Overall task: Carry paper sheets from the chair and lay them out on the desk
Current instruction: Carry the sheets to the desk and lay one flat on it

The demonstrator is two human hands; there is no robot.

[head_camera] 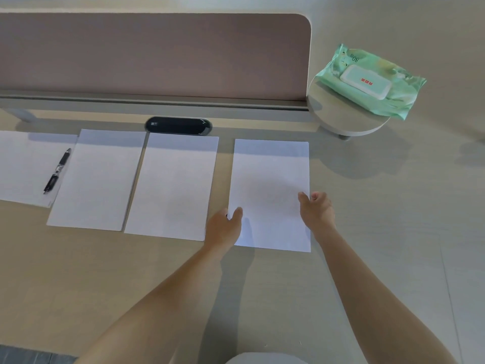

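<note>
Several white paper sheets lie side by side on the light wooden desk (131,271). The rightmost sheet (270,185) is held at both sides. My left hand (223,227) pinches its lower left edge, thumb on top. At the right edge, my right hand (316,208) grips it with the thumb on the paper and the fingers curled at the rim. To the left lie a second sheet (173,185), a third sheet (97,179) and a far-left sheet (23,166) cut off by the frame. No chair is in view.
A black pen (57,170) lies across the far-left sheet. A black oval cable port (178,125) sits behind the sheets, below a brown partition (152,56). At the back right, a green wet-wipes pack (370,80) rests on a small round shelf (341,122).
</note>
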